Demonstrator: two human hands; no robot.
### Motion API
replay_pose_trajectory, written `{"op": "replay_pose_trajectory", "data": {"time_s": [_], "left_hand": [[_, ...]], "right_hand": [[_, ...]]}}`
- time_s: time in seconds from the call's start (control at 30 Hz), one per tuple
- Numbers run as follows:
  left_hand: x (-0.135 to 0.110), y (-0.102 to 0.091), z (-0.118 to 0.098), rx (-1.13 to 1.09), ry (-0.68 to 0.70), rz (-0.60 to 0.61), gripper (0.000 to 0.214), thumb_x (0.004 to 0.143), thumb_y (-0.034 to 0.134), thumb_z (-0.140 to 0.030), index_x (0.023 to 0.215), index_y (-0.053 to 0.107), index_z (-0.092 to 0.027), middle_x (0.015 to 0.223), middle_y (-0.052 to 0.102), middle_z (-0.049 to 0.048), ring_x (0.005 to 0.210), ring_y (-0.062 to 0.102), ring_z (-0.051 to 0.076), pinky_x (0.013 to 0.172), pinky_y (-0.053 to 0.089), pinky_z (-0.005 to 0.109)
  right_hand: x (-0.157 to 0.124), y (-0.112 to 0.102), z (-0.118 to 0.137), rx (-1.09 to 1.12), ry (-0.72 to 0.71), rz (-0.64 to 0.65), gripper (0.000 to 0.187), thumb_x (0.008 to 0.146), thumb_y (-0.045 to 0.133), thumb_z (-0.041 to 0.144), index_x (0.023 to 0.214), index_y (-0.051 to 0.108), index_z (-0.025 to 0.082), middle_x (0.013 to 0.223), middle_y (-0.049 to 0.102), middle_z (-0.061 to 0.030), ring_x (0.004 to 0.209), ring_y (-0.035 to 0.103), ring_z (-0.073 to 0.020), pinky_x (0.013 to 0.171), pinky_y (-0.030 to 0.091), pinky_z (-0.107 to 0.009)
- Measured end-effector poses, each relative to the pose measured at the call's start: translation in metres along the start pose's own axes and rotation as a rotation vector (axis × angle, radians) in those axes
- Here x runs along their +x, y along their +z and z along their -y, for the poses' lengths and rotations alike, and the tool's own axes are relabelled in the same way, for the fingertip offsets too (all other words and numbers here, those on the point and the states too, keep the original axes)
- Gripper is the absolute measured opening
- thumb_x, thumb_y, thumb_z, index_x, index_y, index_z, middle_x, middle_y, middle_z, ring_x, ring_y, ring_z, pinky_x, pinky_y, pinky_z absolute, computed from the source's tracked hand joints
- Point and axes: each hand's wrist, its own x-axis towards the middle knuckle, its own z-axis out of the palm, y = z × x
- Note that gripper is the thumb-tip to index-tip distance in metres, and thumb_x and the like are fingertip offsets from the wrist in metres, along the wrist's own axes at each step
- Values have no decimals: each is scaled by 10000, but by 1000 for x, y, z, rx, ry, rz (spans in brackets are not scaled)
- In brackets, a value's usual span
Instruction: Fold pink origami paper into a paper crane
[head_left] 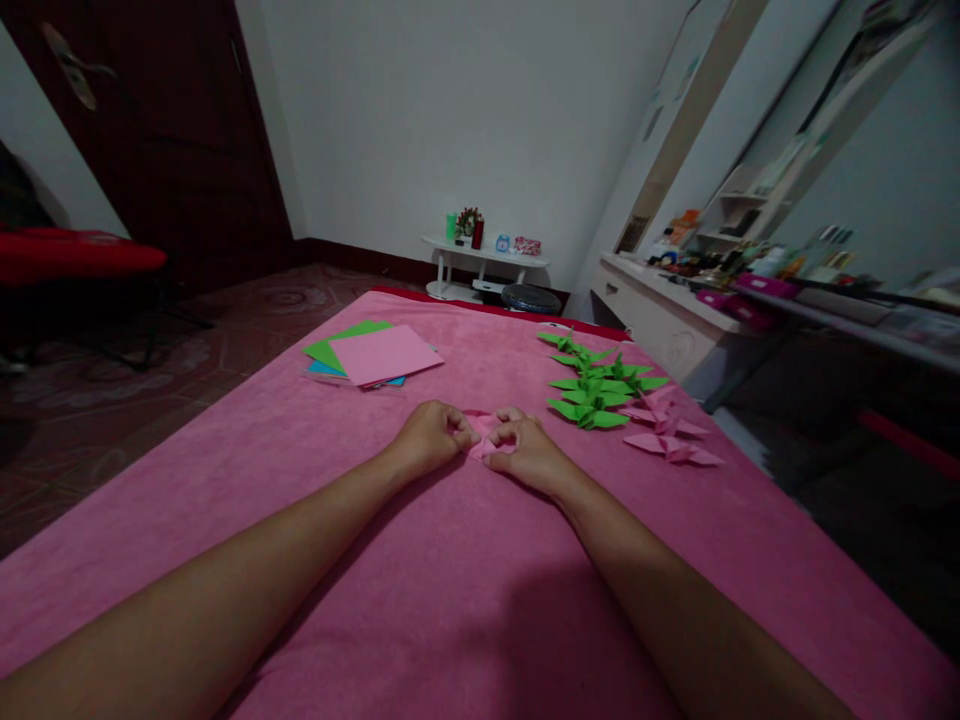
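Both my arms stretch out over a pink cloth (pixel 450 600). My left hand (pixel 429 437) and my right hand (pixel 525 448) meet in the middle, each with fingers pinched on a small folded piece of pink paper (pixel 484 432) that rests on the cloth between them. To the right of my right hand lie several green folded paper cranes (pixel 596 385) and a few pink ones (pixel 667 430). A stack of flat paper sheets (pixel 375 355), pink on top with green and blue beneath, lies beyond my left hand.
A dark door (pixel 150 130) and a red seat (pixel 67 255) stand at the left. A small white shelf (pixel 484 262) with small items is against the far wall. A dresser (pixel 660 320) crowded with bottles runs along the right, under a mirror.
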Motion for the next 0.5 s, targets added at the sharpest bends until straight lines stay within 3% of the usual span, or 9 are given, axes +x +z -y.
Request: {"op": "replay_pose_trajectory", "data": {"time_s": [0.23,0.5], "left_hand": [[0,2,3,4,13,-20,215,648,589,-292,650,709,-113,566,621,22,559,539,140,550,386,234],[-1,-1,0,-37,5,31,205,649,592,-290,662,708,-121,553,610,6,515,500,116,505,349,220]], "right_hand": [[1,-8,-3,13,-20,80,19,606,688,178,625,686,173,1039,564,-55,979,505,-204,839,380,-309],[2,-8,0,1,-42,43,109,631,632,131,526,636,162,927,583,-56,942,533,-198,777,403,-276]]}}
